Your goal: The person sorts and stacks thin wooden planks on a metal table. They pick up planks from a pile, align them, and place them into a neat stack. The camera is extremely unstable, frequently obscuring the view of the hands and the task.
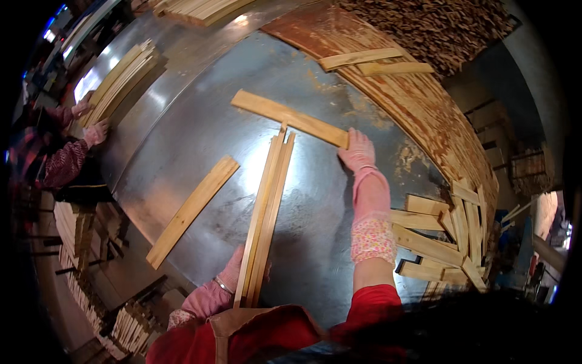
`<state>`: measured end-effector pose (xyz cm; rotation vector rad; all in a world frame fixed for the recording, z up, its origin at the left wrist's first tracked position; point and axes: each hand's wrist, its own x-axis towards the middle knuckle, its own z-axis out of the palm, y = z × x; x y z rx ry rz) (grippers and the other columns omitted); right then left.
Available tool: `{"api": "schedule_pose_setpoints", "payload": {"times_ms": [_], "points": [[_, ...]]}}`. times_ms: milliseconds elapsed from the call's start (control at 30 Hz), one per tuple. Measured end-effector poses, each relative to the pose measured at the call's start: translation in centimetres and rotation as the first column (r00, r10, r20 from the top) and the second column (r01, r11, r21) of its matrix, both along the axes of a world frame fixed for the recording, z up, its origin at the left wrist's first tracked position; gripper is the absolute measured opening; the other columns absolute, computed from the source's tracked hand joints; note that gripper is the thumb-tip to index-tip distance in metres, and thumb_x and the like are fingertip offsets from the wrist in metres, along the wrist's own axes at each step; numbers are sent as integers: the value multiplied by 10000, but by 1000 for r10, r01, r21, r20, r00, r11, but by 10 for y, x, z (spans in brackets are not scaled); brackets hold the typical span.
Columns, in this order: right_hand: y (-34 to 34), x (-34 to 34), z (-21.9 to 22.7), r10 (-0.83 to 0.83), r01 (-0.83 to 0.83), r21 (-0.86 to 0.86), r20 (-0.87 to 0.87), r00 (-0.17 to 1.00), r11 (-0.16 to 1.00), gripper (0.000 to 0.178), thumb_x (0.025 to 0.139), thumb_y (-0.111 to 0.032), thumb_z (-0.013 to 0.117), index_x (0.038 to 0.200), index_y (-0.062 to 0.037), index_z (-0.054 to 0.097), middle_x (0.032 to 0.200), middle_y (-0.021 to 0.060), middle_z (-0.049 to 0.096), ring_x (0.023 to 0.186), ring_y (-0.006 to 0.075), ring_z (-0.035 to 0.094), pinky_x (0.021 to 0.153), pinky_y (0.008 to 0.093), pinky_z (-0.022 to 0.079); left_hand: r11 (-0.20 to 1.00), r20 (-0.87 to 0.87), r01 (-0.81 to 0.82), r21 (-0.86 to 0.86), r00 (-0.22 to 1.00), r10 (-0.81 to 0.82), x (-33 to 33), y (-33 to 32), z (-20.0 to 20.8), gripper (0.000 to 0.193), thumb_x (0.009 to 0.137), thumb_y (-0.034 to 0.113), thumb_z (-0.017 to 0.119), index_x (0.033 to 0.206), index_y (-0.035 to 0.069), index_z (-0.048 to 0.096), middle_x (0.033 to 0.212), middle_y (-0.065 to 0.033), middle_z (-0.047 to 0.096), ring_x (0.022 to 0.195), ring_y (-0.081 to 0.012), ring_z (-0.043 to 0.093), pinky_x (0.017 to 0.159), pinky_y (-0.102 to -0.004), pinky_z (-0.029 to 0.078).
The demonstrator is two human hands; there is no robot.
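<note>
Several long narrow wood strips (264,212) lie together, running from my apron up the middle of the metal table (315,242). My left hand (231,270), in a pink glove, is closed round their near part from the left; the strips hide most of its fingers. A flat wooden board (291,117) lies crosswise at the strips' far end, making a T with them. My right hand (359,151), also gloved in pink, grips this board's right end with my arm stretched forward. Left of the strips, a loose board (193,212) lies slanted on the table.
At the right edge is a jumbled pile of short boards (427,239). Two slats (388,64) rest on a worn plywood sheet (418,115), with a heap of wood pieces (433,27) beyond. At left, a co-worker's gloved hands (94,130) hold a slat bundle (124,76).
</note>
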<state>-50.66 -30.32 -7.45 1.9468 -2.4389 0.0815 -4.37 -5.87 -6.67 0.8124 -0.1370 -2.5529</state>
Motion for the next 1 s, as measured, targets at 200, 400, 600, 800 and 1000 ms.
{"api": "schedule_pose_setpoints", "payload": {"times_ms": [200,400,600,800,1000], "points": [[73,17,62,-322,213,407,222,920,888,916,841,-535,843,1568,-86,512,1476,217,661,1338,388,647,1136,468,504,884,607,176,-433,781,142,33,-4,22,804,963,600,743,1494,26,558,1246,-167,724,1084,-331,720,927,-458,606],[244,17,26,-560,460,323,414,717,827,829,846,-470,865,1450,26,588,1312,277,735,1241,442,699,1059,472,549,381,907,925,1,-162,389,36,2,81,996,851,501,831,1635,82,380,1320,-194,662,1228,-387,642,1058,-476,534],[316,45,34,-530,448,292,564,633,845,741,909,-429,807,1467,22,617,1276,277,749,1227,407,715,1058,437,547,251,910,961,116,-204,361,41,17,70,1005,904,507,780,1695,125,292,1369,-193,643,1289,-368,620,1056,-472,541],[231,82,116,-60,-103,289,506,860,952,608,942,-566,700,1373,-137,721,1217,195,777,1162,411,722,1000,497,553,264,906,952,156,-245,346,41,25,72,1007,889,496,777,1685,106,299,1386,-178,638,1301,-368,609,1088,-471,518],[78,189,154,551,-593,126,259,794,795,535,952,-538,653,1381,-225,720,1224,136,770,1159,357,710,1031,471,547,284,919,957,61,-165,357,38,22,68,1051,857,522,793,1692,107,307,1410,-183,630,1306,-355,611,1095,-472,511]]}}
